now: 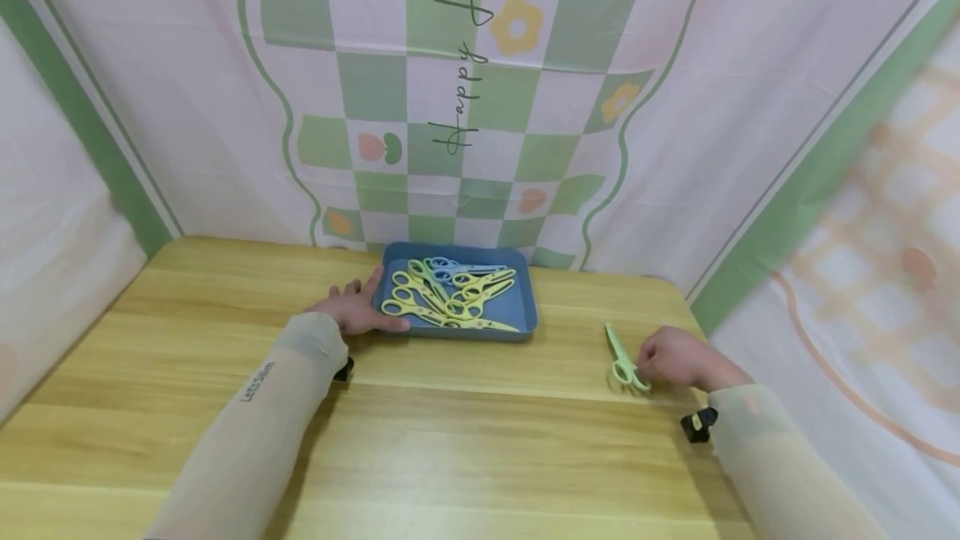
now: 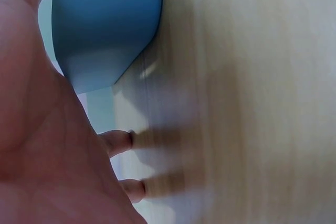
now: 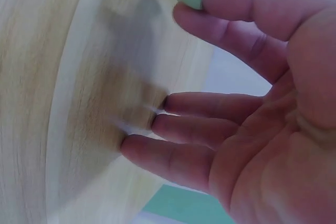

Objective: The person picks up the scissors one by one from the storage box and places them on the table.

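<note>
A blue tray [image 1: 480, 336] stands near the back of the wooden table, heaped with yellow scissors [image 1: 487, 324], green scissors [image 1: 427, 275] and blue scissors [image 1: 453, 270]. My left hand [image 1: 356, 309] lies spread against the tray's left end, its thumb at the front left corner. Below that hand, the left wrist view has the tray's outer wall and two fingertips on the tabletop. To the right of the tray, my right hand [image 1: 678, 357] pinches a light green pair of scissors [image 1: 617, 347] by the handle between thumb and index finger. Its blades point away from me; the other fingers touch the table.
The wooden table [image 1: 420, 448] ends at a patterned cloth [image 1: 465, 98] hanging behind the tray. More cloth hangs at the left and right sides. A black wrist strap piece [image 1: 699, 425] shows at the right cuff.
</note>
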A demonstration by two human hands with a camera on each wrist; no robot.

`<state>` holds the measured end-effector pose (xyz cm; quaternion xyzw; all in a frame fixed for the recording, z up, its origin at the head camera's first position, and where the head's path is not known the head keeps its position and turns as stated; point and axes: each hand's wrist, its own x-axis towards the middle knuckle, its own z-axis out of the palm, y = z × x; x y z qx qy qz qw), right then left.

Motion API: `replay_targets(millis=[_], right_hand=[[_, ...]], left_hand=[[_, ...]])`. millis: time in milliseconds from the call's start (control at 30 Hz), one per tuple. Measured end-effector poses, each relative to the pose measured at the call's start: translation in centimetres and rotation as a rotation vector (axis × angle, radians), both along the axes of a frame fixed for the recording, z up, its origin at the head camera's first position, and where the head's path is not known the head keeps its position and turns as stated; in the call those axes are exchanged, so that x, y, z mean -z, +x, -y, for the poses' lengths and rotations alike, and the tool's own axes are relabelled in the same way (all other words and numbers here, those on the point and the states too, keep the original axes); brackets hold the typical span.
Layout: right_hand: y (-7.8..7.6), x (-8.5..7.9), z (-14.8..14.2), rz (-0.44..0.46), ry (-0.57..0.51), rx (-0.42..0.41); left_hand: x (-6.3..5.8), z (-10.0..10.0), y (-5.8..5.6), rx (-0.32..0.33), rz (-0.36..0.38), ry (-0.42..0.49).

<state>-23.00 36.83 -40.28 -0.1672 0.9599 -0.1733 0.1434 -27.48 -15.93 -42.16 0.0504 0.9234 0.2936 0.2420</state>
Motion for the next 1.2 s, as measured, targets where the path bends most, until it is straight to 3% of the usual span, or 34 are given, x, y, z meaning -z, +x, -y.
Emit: replay_targets(millis=[1200], right_hand=[[1.3,-0.1,-3.3,-0.001,0.129,0.007]], left_hand=[[0.8,0.2,-0.6,-0.007,0.004,-0.005]])
